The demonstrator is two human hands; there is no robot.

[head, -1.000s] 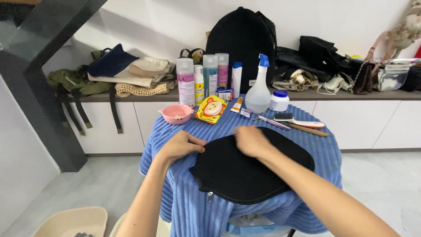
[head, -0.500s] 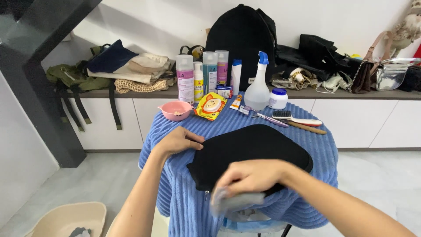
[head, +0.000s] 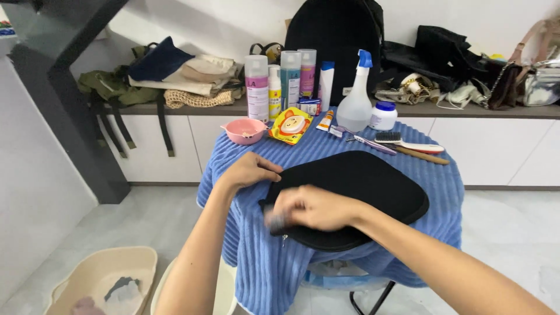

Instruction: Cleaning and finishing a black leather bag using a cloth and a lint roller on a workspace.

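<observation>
At the table's far edge stand tall labelled bottles: a white-and-pink one (head: 256,87), a teal one (head: 290,79) and a pink one (head: 307,73). In front lies a yellow cartoon-printed packet (head: 290,125). A white jar with a blue lid (head: 384,115) sits rightward.

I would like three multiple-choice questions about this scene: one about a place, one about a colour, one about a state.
1. Where does the pink bowl stand?
A. on the blue cloth's far left part
B. on the floor
C. on the black bag

2. What colour is the spray bottle head?
A. red
B. blue
C. green

3. How does the left hand meet the black bag?
A. lifted clear
B. resting at its edge
C. inside it

Answers: 1 A, it stands near the tall bottles; 2 B, the trigger top is blue; 3 B, fingers lie on the bag's left edge.
</observation>
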